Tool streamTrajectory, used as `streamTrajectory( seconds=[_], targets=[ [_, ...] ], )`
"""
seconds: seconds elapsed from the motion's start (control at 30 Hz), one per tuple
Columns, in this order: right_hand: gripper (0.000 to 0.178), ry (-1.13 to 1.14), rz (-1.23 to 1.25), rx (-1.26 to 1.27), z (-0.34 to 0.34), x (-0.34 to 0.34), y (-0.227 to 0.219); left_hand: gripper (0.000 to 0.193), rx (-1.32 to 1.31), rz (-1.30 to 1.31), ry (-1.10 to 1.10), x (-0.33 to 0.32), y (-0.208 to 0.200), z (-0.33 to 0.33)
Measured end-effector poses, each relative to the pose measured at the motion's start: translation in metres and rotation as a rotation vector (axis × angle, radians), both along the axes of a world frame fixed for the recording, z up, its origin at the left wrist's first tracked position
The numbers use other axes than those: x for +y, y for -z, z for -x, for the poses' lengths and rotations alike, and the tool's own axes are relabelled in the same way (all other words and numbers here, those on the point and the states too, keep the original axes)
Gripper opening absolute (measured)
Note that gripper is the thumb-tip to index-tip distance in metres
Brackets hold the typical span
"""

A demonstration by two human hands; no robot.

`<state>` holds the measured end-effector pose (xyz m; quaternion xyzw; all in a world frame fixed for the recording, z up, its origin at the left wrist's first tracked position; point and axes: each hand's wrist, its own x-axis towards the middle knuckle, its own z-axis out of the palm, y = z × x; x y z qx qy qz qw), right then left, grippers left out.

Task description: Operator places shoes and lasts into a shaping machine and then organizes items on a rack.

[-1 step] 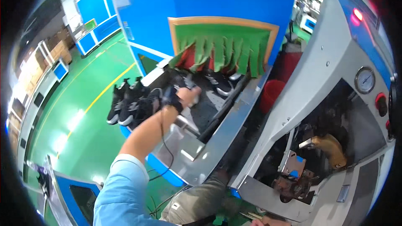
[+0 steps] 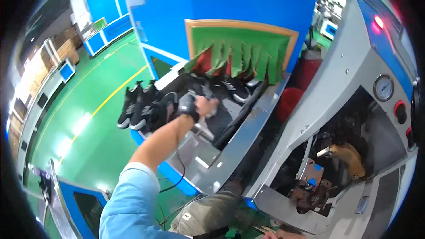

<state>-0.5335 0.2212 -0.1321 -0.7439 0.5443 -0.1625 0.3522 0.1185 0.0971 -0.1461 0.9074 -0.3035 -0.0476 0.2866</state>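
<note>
My left hand (image 2: 206,106) reaches over the conveyor (image 2: 226,106) just outside the curtained opening of a blue machine. Motion smears its fingers, so their grip is unclear. Right by it, on the far side, lies a black and grey shoe (image 2: 200,85). Another black shoe with a white sole (image 2: 235,89) rests further right, close under the green strip curtain (image 2: 241,48). Left of my wrist, several black shoes (image 2: 142,108) stand together at the conveyor's side. Only part of my right hand (image 2: 283,234) shows at the lower edge, beside thin pale pieces; its fingers are mostly cut off.
To the right stands a grey machine (image 2: 305,93) with a pressure gauge (image 2: 383,87), a red knob (image 2: 400,111) and a cavity holding metal fixtures (image 2: 312,190). A red bucket (image 2: 290,102) sits between the machines. A dark cable (image 2: 182,172) hangs below my left forearm.
The whole scene has shifted slightly to the right in view. My left hand stays beside the same shoe, its wrist turned a little. The right hand looks nearly unchanged.
</note>
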Motion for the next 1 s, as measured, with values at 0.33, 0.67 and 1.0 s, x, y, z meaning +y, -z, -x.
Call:
streamTrajectory(
  seconds=[0.33,0.67,1.0],
  targets=[
    [0.038,-0.2,0.038,0.088,0.027,0.06,-0.008,0.037,-0.095,-0.17,0.224,0.064,-0.038,0.083],
    [0.034,0.013,0.113,0.073,0.055,0.073,0.025,0.023,-0.416,0.151,0.143,0.227,-0.105,0.105],
    [0.022,-0.209,0.334,0.076,0.043,0.061,0.032,0.051,-0.048,0.14,0.119,0.094,-0.064,0.084]
  ],
)
